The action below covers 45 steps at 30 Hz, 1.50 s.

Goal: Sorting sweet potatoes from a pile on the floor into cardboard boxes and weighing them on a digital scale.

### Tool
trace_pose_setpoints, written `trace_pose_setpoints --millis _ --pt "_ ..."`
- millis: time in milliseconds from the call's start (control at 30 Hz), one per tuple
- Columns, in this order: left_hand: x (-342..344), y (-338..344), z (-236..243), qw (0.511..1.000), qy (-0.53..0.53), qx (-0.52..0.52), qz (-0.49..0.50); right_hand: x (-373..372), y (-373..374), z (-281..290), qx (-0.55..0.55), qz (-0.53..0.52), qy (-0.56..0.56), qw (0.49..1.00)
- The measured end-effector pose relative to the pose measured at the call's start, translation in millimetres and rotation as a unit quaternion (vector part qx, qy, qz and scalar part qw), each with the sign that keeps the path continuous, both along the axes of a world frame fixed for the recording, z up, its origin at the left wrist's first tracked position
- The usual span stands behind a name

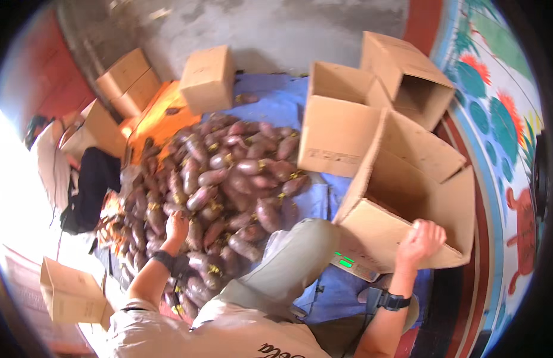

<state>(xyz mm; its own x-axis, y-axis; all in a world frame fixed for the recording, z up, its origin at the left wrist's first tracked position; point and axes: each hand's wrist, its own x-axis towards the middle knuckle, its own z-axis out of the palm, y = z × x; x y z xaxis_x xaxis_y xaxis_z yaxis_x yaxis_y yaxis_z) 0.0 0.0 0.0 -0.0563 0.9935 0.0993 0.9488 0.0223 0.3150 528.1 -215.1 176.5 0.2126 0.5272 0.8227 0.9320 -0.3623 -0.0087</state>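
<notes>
A large heap of dark purple, oblong produce [231, 179], several pieces with yellow-green tips, lies in front of me. My left hand [177, 230] is down at the heap, its fingertips against the pieces. Its fingers are partly hidden, so I cannot make out whether they are closed round one. On my right, a cardboard box [372, 230] stands with its top flaps raised. My right hand [422, 241] is closed over the near upper edge of this box. A lit green display [346, 262] shows on a flat device at the foot of the box.
Two more cardboard boxes, one upright [336, 131] and one on its side [407, 77], stand beyond the held box. Another box [206, 80] is behind the heap. Blue sheeting [270, 89] and orange sheeting [154, 116] lie underneath. Dark cloth [94, 185] hangs at the left. My bent knee [315, 238] is between heap and box.
</notes>
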Motion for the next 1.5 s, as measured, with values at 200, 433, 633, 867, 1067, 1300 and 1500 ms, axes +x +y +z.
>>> trace_pose_setpoints --millis 200,433,633,867,1067,1300,1500 --pt "-93 -31 -31 0.994 0.024 -0.019 0.109 -2 11 -10 0.026 0.019 -0.053 0.998" --pt "-154 -58 -90 0.960 0.046 -0.234 0.145 1 7 -11 0.011 0.004 -0.063 0.998" --pt "-242 -71 -189 0.950 0.181 -0.254 0.024 -1 13 -14 0.000 -0.003 -0.063 0.998" --pt "-108 -45 -87 0.978 -0.005 -0.192 0.083 7 8 -18 0.000 -0.011 -0.071 0.997" --pt "-51 14 -65 0.998 -0.027 -0.022 0.043 8 9 -20 0.004 -0.015 -0.068 0.998" --pt "20 85 -43 0.998 0.054 -0.005 0.018 6 10 -21 0.006 -0.026 -0.070 0.997" --pt "48 115 -36 0.988 0.130 -0.077 0.039 7 8 -22 0.006 -0.036 -0.060 0.998"
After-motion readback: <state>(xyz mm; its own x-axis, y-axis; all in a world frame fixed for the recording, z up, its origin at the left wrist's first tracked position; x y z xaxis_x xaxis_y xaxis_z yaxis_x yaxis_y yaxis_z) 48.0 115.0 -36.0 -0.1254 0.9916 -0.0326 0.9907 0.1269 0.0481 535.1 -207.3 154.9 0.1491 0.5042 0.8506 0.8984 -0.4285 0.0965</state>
